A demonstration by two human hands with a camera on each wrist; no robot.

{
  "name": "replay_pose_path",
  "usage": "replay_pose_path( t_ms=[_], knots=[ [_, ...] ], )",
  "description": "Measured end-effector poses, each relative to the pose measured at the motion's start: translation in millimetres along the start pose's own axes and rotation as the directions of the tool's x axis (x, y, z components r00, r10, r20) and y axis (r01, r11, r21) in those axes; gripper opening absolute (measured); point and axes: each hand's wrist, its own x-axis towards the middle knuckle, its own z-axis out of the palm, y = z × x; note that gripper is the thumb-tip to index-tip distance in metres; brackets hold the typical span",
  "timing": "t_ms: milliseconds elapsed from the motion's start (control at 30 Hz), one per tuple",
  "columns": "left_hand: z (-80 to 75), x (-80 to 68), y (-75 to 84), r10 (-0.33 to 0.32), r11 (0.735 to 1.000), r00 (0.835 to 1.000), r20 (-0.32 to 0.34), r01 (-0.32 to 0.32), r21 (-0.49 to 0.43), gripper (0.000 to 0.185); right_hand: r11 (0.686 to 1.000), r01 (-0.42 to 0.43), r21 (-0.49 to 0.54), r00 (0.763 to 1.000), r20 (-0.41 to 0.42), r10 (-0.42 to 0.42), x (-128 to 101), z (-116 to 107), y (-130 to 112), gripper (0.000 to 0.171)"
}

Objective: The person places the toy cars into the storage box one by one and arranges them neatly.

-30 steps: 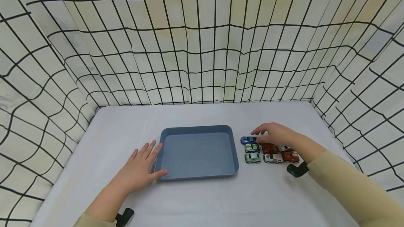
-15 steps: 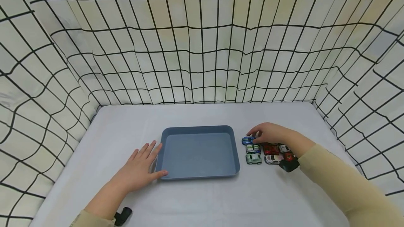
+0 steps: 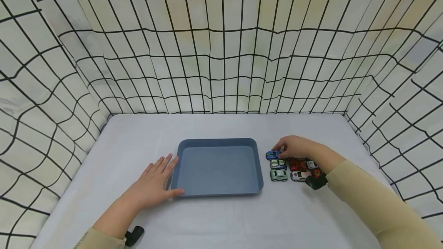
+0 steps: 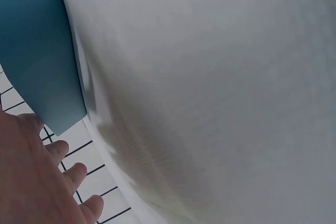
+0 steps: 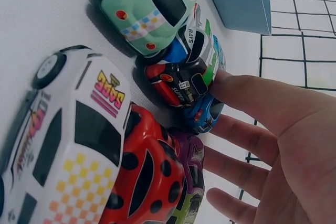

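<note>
My right hand [image 3: 297, 147] pinches a small blue toy car [image 3: 271, 155] between thumb and fingers, at the back left of a cluster of toy cars. In the right wrist view the thumb lies on the near side of that blue car [image 5: 202, 119]. My left hand [image 3: 151, 186] lies with fingers spread along the left edge of a blue-grey tray [image 3: 218, 170], its thumb over the front left corner. Near the right hand sit a white-and-green car [image 3: 278, 164], a mint green car [image 3: 278, 176] and a white checkered car [image 3: 299, 176].
A red ladybug-spotted car [image 5: 152, 177] and a purple car [image 5: 193, 153] stand among the cluster, partly hidden by the right wrist in the head view. White cloth covers the table [image 3: 214, 222]. Walls of white sheet with a black grid [image 3: 228, 68] surround the back and sides.
My right hand has moved a little left and its fingers have come down around the blue car. The left hand stays at the tray's edge.
</note>
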Motion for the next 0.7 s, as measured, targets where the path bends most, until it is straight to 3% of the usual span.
replay_pose_path(
  t_ms=[700],
  knots=[
    [0.4, 4.6, 10.5, -0.025, 1.0, 1.0, 0.006, 0.025, -0.007, 0.123, 1.0, 0.019, -0.019, 0.999, -0.03, -0.019, 2.6, 2.4, 2.9, 0.03]
  ],
)
